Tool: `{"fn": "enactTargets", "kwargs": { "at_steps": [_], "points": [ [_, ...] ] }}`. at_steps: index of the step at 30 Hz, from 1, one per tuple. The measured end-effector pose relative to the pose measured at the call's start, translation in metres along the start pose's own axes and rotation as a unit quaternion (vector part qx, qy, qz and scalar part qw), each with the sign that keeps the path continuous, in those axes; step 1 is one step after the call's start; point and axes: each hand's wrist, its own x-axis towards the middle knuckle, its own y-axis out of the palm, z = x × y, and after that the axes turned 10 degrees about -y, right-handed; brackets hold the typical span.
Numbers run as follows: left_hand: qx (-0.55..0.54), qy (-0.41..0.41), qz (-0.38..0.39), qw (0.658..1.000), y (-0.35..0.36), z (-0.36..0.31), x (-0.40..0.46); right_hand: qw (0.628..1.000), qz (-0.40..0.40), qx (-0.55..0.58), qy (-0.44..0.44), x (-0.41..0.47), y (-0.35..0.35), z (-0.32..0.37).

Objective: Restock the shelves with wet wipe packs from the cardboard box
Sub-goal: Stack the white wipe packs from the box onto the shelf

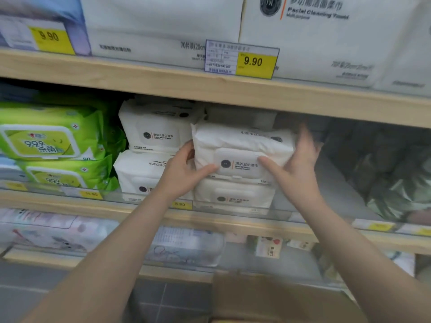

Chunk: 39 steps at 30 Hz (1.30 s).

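While both hands grip it, the white wet wipe pack [242,150] sits on top of another white pack [234,194] on the middle shelf [210,217]. The left hand [184,171] holds its left end, fingers curled round it. The right hand [296,164] clasps its right end. White packs [154,129] and green packs [51,138] stand to the left. A cardboard box [279,299] lies near, below.

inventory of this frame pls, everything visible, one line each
held wet wipe pack: 1, white, middle shelf, atop another white pack
other white wipe packs: at least 3, white, middle shelf, stacked
green wipe packs: 2, green, middle shelf left
facial towel packs: 2 or more, white, top shelf
price tag: 1, yellow-white, top shelf edge
cardboard box: 1, brown, bottom, blurred
left hand: 1, grips pack's left end
right hand: 1, grips pack's right end
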Motion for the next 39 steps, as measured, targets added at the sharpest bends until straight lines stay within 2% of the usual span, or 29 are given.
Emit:
{"fn": "enactTargets", "kwargs": {
  "at_steps": [1, 2, 4, 6, 8, 15, 19, 24, 29, 32, 35, 39],
  "points": [
    [0.072, 0.014, -0.03, 0.997, -0.001, 0.0, -0.004, 0.991, -0.019, -0.11, -0.069, -0.002, 0.002, 0.005],
    [0.175, 0.029, -0.07, 0.982, -0.003, 0.004, -0.007, 0.965, -0.019, -0.215, -0.147, -0.004, 0.005, 0.01],
    [0.363, 0.035, -0.117, 0.924, -0.007, 0.015, -0.014, 0.906, 0.037, -0.336, -0.256, -0.01, 0.017, 0.022],
    [0.45, 0.005, -0.111, 0.886, -0.01, 0.031, -0.02, 0.878, 0.096, -0.374, -0.283, -0.016, 0.031, 0.03],
    [0.478, -0.003, -0.099, 0.873, -0.008, 0.04, -0.024, 0.87, 0.107, -0.402, -0.265, -0.017, 0.041, 0.031],
    [0.468, 0.004, -0.164, 0.868, 0.008, 0.05, -0.016, 0.864, 0.085, -0.434, -0.239, 0.019, 0.065, 0.006],
    [0.456, 0.027, -0.19, 0.869, 0.013, 0.057, -0.012, 0.872, 0.105, -0.427, -0.216, 0.04, 0.082, -0.009],
    [0.458, 0.039, -0.201, 0.865, 0.014, 0.061, -0.012, 0.881, 0.115, -0.411, -0.204, 0.049, 0.09, -0.019],
    [0.458, 0.02, -0.179, 0.87, 0.013, 0.051, -0.017, 0.881, 0.142, -0.412, -0.187, 0.049, 0.085, -0.012],
    [0.443, -0.008, -0.154, 0.883, 0.013, 0.037, -0.026, 0.881, 0.213, -0.391, -0.163, 0.049, 0.071, 0.001],
    [0.394, 0.003, -0.132, 0.91, 0.021, 0.016, -0.045, 0.882, 0.281, -0.347, -0.151, 0.044, 0.045, 0.014],
    [0.314, 0.035, -0.097, 0.944, 0.04, -0.004, -0.083, 0.883, 0.316, -0.305, -0.164, 0.016, -0.004, 0.029]
  ]
}}
